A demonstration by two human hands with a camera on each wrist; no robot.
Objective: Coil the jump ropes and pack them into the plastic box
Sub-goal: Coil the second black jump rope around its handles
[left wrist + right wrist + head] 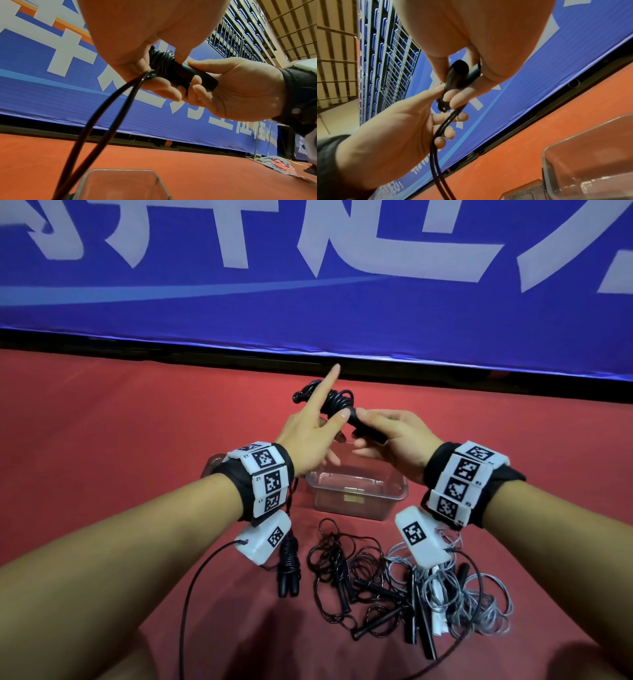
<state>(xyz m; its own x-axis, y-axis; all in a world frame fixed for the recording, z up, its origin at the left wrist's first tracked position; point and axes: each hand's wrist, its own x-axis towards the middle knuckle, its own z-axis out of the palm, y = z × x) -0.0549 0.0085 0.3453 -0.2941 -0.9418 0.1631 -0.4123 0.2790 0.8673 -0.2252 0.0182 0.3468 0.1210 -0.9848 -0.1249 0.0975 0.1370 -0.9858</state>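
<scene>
A black jump rope (334, 400) is wound in a coil around its two black handles (368, 431), held in the air above the clear plastic box (315, 475). My right hand (387, 429) grips the handles (197, 77) between thumb and curled fingers. My left hand (325, 412) pinches the coil (161, 59) with its thumb, its index finger pointing straight up. Two loose strands (435, 155) run down from the left hand's fingers (453, 102) toward the box (120, 170). The box looks empty apart from a label at its bottom.
In front of the box on the red floor lie a bundled black rope (289, 566), a tangle of black ropes (349, 573) and loose grey ropes (472, 594). A blue banner (308, 285) stands behind. Crumpled cloth (278, 165) lies far right.
</scene>
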